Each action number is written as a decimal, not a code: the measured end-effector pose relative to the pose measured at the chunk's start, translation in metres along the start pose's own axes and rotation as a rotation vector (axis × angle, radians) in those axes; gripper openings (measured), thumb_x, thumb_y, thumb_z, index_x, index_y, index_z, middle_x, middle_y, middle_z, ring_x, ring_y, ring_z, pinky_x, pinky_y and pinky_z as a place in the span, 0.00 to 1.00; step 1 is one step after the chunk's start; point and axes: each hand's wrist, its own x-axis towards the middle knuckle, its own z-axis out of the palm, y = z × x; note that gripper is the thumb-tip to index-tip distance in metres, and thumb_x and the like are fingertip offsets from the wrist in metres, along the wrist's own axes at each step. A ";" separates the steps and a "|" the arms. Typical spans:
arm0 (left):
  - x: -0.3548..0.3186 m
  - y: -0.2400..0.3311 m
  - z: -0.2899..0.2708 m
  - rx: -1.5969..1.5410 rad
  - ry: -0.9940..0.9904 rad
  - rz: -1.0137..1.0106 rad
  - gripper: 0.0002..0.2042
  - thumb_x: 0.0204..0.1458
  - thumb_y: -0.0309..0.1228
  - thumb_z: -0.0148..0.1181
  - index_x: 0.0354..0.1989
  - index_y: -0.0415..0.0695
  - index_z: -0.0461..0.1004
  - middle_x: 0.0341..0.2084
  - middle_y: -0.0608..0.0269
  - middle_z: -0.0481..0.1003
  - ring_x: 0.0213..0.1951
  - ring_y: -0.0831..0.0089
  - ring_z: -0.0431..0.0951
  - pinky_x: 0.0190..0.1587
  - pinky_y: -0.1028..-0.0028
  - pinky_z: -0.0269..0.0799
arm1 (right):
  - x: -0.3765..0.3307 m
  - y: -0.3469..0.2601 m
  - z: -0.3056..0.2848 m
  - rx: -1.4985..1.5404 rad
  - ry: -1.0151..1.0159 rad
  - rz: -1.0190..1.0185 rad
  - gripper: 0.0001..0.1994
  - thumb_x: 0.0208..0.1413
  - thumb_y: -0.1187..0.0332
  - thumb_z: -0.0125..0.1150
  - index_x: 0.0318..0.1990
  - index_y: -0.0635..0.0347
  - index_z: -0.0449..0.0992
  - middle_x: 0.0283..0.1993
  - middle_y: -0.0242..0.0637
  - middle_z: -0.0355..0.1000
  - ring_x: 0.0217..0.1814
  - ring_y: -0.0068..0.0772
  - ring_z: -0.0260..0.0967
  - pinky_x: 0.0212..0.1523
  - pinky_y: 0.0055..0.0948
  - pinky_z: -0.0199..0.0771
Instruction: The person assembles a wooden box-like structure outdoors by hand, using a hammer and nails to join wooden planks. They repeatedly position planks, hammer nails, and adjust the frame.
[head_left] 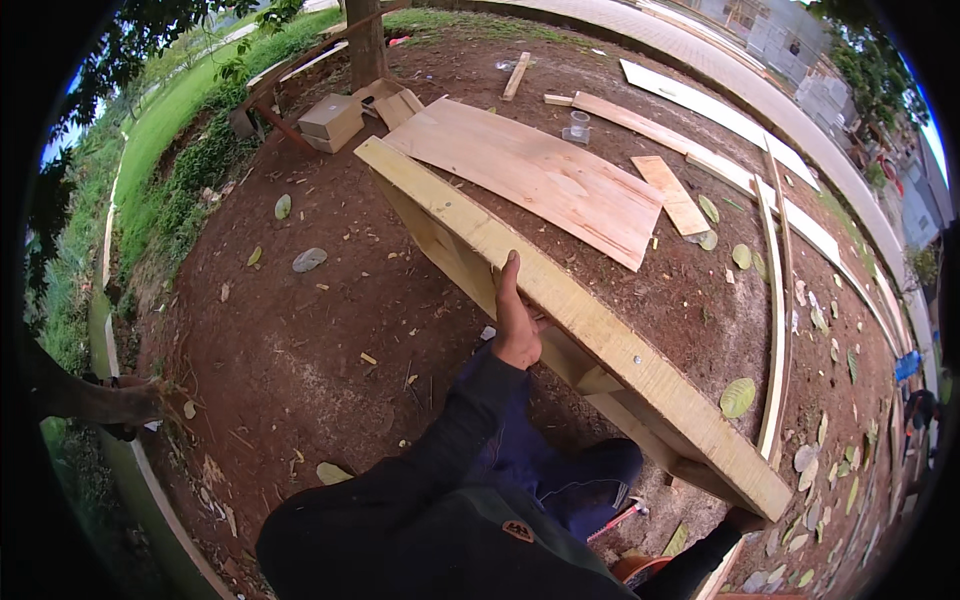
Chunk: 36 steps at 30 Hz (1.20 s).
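A long wooden frame [600, 325] of pale boards, with cross pieces inside, slants across the view from far left to near right, tilted on edge above my legs. Its top board shows a few nail or screw heads. My left hand [517, 322] grips the frame near its middle, the thumb up against the top board and the fingers inside, partly hidden. At the near right end, my right hand [744, 519] holds the frame's lower corner from below; most of its fingers are hidden behind the board.
Beyond the frame lies a plywood sheet [540, 175] on the dirt, with a short board [670, 195] and a clear cup [577, 127] nearby. Long planks [650, 125] stretch along the right. A cardboard-coloured box [332, 122] stands by a tree [366, 45]. A red-handled tool [618, 520] lies beside my leg.
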 end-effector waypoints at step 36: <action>0.437 0.335 -0.184 0.518 0.312 0.339 0.23 0.66 0.39 0.55 0.63 0.37 0.65 0.56 0.52 0.75 0.54 0.59 0.79 0.58 0.59 0.75 | -0.198 0.198 0.507 -0.132 -0.277 0.471 0.20 0.73 0.58 0.37 0.53 0.63 0.74 0.50 0.38 0.74 0.56 0.30 0.69 0.60 0.33 0.67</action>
